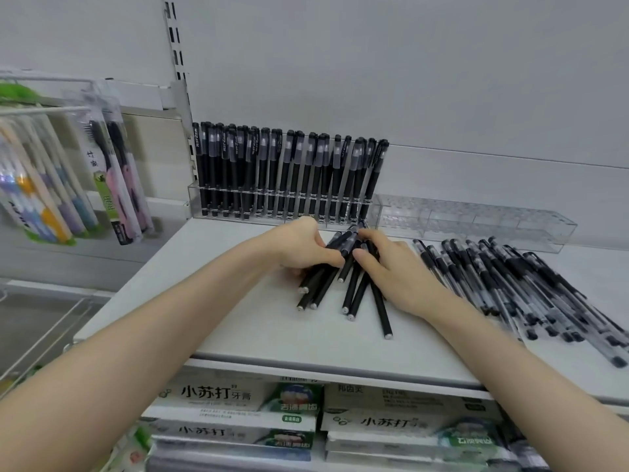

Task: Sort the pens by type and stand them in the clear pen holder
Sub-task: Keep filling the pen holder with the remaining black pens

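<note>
Matte black pens with silver end caps lie fanned in a loose bundle at the centre of the frame on the white shelf, just in front of the clear pen holder. The holder's left part stands full of the same type, and clear-barrelled pens lie heaped at the right. I see my left hand and right hand both curled round the bundle's upper end, gripping it from either side; the boxes at the bottom read 小苏打.
</note>
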Demonstrator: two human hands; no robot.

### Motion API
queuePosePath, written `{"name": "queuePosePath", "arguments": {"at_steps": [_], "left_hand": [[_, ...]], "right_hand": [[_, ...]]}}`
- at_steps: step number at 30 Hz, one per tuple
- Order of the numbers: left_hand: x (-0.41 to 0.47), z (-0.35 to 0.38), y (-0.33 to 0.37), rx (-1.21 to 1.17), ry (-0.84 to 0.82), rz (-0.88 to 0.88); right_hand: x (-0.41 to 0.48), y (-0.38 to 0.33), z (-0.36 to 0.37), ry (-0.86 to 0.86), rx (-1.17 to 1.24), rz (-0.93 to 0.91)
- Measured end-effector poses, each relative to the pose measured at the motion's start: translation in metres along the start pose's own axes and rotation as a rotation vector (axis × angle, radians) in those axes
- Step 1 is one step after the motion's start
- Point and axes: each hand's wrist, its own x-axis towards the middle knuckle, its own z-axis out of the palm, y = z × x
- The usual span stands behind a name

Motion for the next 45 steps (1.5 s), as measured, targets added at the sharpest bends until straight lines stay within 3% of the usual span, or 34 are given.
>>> {"name": "queuePosePath", "arguments": {"at_steps": [6, 11, 16, 22, 26, 28, 31, 36, 41, 45], "left_hand": [[0.0, -0.009, 0.006, 0.0, -0.104, -0.032], [-0.006, -0.011, 0.004, -0.012, -0.063, -0.007], [-0.016, -0.011, -0.006, -0.145, -0.072, 0.013], [-0.031, -0.021, -0.018, -0.491, -0.177, 0.012], [-0.046, -0.029, -0.02, -0.554, -0.309, 0.077], [-0.05, -0.028, -0.02, -0.543, -0.296, 0.148], [-0.052, -0.023, -0.017, -0.544, -0.214, 0.266], [-0.052, -0.02, -0.015, -0.615, -0.188, 0.362], [-0.048, -0.028, -0.024, -0.691, -0.223, 0.408], [-0.041, -0.042, -0.035, -0.677, -0.225, 0.447]], "right_hand": [[0.0, 0.0, 0.001, -0.006, 0.02, 0.012], [-0.001, -0.001, 0.0, -0.02, 0.028, 0.008], [-0.003, -0.005, -0.003, -0.034, -0.013, -0.004], [-0.001, -0.004, -0.002, -0.043, -0.029, -0.008], [0.003, -0.001, 0.0, -0.036, -0.005, -0.001], [0.001, -0.004, -0.003, 0.039, 0.009, -0.015], [-0.005, -0.019, -0.014, 0.165, 0.202, -0.108], [0.002, -0.04, -0.021, 0.062, 0.73, -0.059], [0.02, -0.063, -0.026, -0.008, 1.096, -0.069], [0.038, -0.087, -0.024, 0.044, 1.308, -0.058]]}}
